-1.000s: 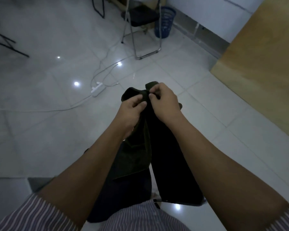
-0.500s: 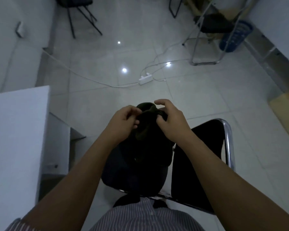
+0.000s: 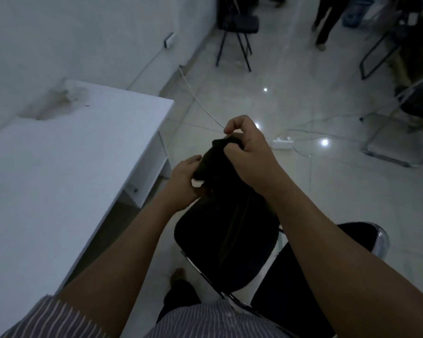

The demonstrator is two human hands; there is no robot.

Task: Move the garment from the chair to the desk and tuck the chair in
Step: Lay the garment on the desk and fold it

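Nearest to me, my striped shirt [image 3: 205, 320] filled the bottom of the view, and both bare forearms reached out from it over the chair [image 3: 230, 252]. That chair stood directly below my arms, its dark seat facing up and its chrome frame curving round on the side away from the desk [image 3: 59, 179]. My bare foot [image 3: 177, 274] was on the floor tiles between the chair and the desk.

Above the chair seat I held the garment [image 3: 217, 172], a dark bundle of cloth hanging down toward the seat; whether its lower end touched the seat I could not tell. My left hand [image 3: 183, 181] was closed on the garment's side nearest the desk, fingers curled into the fabric beside a small white tag [image 3: 197, 182]. My right hand [image 3: 249, 154] pinched the top of the garment, thumb and fingers bent tight around the bunched edge, with the forefinger arched up above it.

The desk, white and bare on top, stood just beside the chair on my left, against the wall. Beyond the chair, a white power strip [image 3: 282, 143] lay on the tiles with cables trailing from it. Farther off stood a dark folding chair [image 3: 237, 32] near the wall, and another person's legs [image 3: 325, 20] showed at the top edge.
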